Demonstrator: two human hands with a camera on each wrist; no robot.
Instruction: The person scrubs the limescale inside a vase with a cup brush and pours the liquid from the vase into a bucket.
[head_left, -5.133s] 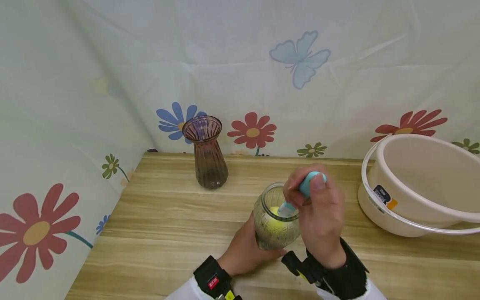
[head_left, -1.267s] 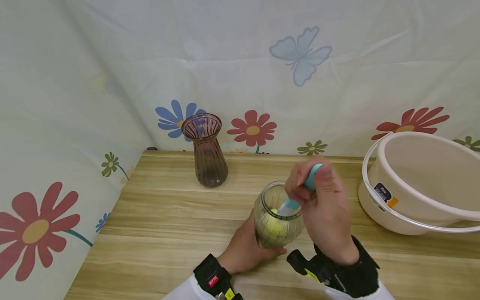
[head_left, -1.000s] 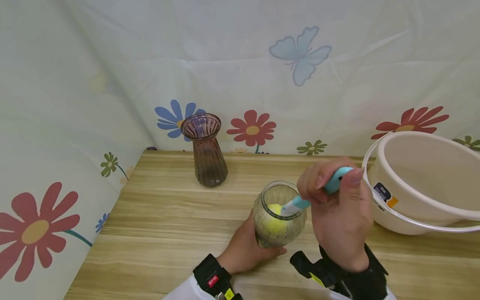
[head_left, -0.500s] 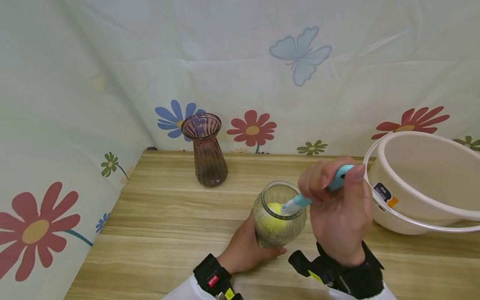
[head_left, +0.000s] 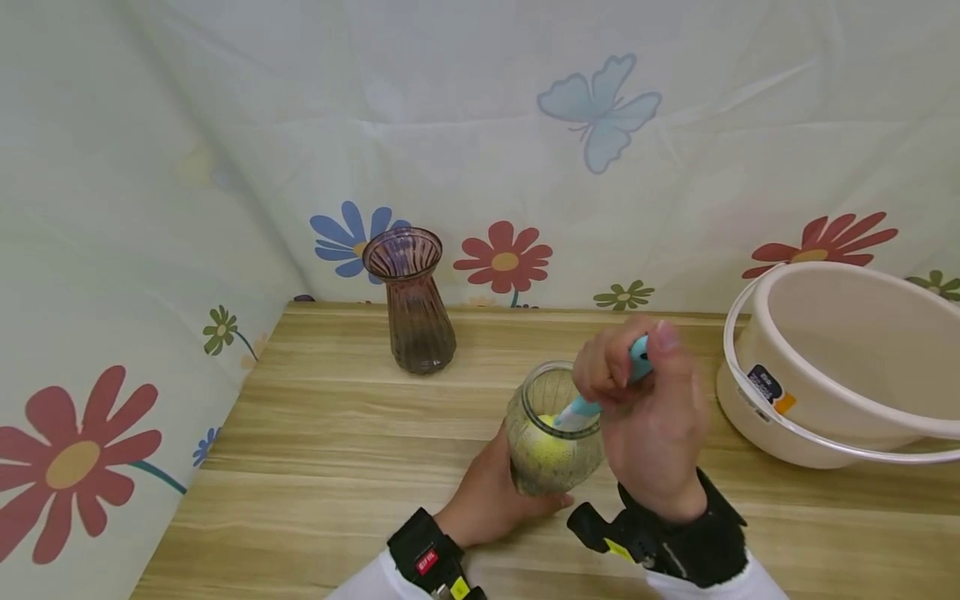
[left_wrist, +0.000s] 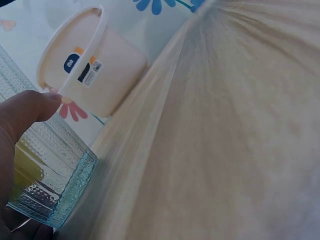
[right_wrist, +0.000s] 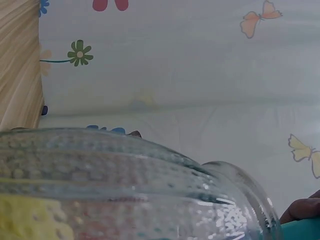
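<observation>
My left hand (head_left: pixel 491 492) grips a clear textured glass jar (head_left: pixel 558 471) low around its side, and the jar leans with its mouth tilted up. My right hand (head_left: pixel 652 425) curls around the teal handle of a sponge bottle brush (head_left: pixel 579 412), thumb near the handle's end. The brush's yellow sponge head (head_left: pixel 542 446) sits inside the jar and shows through the glass. In the left wrist view my left thumb (left_wrist: pixel 35 110) lies along the jar (left_wrist: pixel 62 160). In the right wrist view the jar (right_wrist: pixel 125 170) fills the lower part, the sponge at its left.
A purple ribbed glass vase (head_left: pixel 422 325) stands at the back left of the wooden table (head_left: pixel 315 467). At the right is a cream bucket (head_left: pixel 798 371) with a raised rim and a hanging handle. A flowered curtain (head_left: pixel 465 100) closes off the back and left.
The right hand with the brush swings right about one second ago, then comes back left and stands steeper now. The sponge shifts inside the jar. Left hand and jar stay put.
</observation>
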